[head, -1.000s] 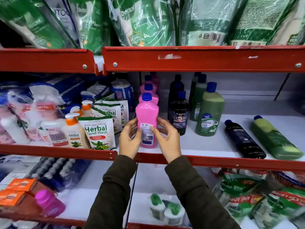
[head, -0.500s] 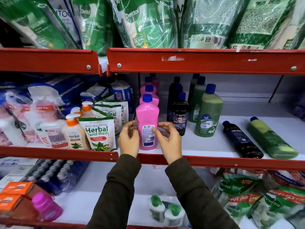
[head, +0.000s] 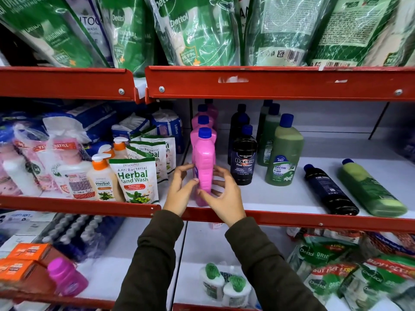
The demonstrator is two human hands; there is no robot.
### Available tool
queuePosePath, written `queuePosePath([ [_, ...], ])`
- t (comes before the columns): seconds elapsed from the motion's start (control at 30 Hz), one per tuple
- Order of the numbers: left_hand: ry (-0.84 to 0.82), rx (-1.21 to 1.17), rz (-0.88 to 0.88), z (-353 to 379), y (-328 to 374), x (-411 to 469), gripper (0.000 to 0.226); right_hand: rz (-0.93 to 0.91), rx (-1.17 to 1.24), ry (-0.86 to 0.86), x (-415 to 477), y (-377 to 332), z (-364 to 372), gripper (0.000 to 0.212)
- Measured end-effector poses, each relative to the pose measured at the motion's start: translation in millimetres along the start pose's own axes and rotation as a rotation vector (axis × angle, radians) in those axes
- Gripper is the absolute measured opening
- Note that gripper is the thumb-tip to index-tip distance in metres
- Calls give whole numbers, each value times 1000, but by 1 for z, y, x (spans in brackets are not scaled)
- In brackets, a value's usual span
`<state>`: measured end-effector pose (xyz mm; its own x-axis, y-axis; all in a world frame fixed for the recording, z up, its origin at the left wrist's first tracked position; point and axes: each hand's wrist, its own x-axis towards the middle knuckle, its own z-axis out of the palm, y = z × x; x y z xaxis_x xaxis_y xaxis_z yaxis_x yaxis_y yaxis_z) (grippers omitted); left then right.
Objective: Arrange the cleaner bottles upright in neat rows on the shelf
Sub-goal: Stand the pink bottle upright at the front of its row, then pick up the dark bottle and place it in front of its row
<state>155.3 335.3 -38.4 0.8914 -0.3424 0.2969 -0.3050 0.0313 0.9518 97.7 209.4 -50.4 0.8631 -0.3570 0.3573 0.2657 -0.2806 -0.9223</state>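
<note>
A pink cleaner bottle (head: pixel 204 162) with a blue cap stands upright at the front of the white middle shelf (head: pixel 280 196), its narrow side turned toward me. My left hand (head: pixel 179 191) and my right hand (head: pixel 224 196) grip its lower part from either side. Two more pink bottles (head: pixel 202 118) line up behind it. To the right stand a row of black bottles (head: pixel 243 158) and a row of green bottles (head: pixel 284 153), all upright. Farther right, a black bottle (head: pixel 330 189) and a green bottle (head: pixel 370 189) lie flat on the shelf.
Herbal hand wash pouches (head: pixel 134 176) and pump bottles (head: pixel 101 178) crowd the shelf to the left. Green refill pouches (head: pixel 197 30) hang over the red upper shelf lip (head: pixel 269 84). Below are more pouches (head: pixel 336 265), small white bottles (head: pixel 224 286) and a pink bottle (head: pixel 65 277).
Both hands have turned the front pink bottle about its upright axis; its label, which faced me before, now points left and its narrow side faces me.
</note>
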Motion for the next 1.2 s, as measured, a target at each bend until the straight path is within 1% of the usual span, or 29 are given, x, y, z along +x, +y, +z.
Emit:
queuePosePath([
  [0.1, 52, -79, -20, 2, -1, 0, 24, 20, 4, -19, 3, -1, -6, 60],
  [0.17, 107, -125, -23, 4, -3, 1, 29, 21, -7, -51, 4, 0, -10, 51],
  [0.23, 132, -132, -5, 6, -5, 0, 32, 23, -30, -56, 7, -1, -15, 47],
  [0.4, 171, -146, 26, 9, -3, -2, 39, 57, -60, -66, 13, -3, -17, 53],
  [0.6, 203, -104, 7, 16, -2, -7, 38, 41, -85, -71, 11, -1, -16, 59],
  [0.67, 314, -58, 47, 24, -1, -12, 36, 32, -64, -36, 6, -1, -24, 59],
  [0.77, 606, 8, 150, 40, 4, -20, 27, 6, -49, 76, -1, -1, -50, 47],
  [0.8, 658, 25, 186, 48, 6, -22, 24, -8, -62, 116, -2, 1, -62, 43],
  [0.83, 672, 42, 218, 59, 9, -25, 22, -20, -87, 150, -4, 2, -76, 39],
  [0.93, 610, 110, 274, 97, 13, -29, 22, -44, -181, 241, -7, 1, -120, 30],
  [1.03, 486, 33, 241, 144, 24, -31, 25, -26, -283, 358, -9, -2, -174, 27],
  [1.1, 400, -6, 209, 174, 28, -31, 28, 2, -437, 431, -7, 2, -212, 27],
  [1.13, 345, -5, 197, 190, 29, -30, 28, 52, -536, 448, -6, 6, -231, 30],
  [1.2, 204, 20, 129, 221, 27, -23, 27, 240, -689, 391, -3, 8, -264, 35],
])
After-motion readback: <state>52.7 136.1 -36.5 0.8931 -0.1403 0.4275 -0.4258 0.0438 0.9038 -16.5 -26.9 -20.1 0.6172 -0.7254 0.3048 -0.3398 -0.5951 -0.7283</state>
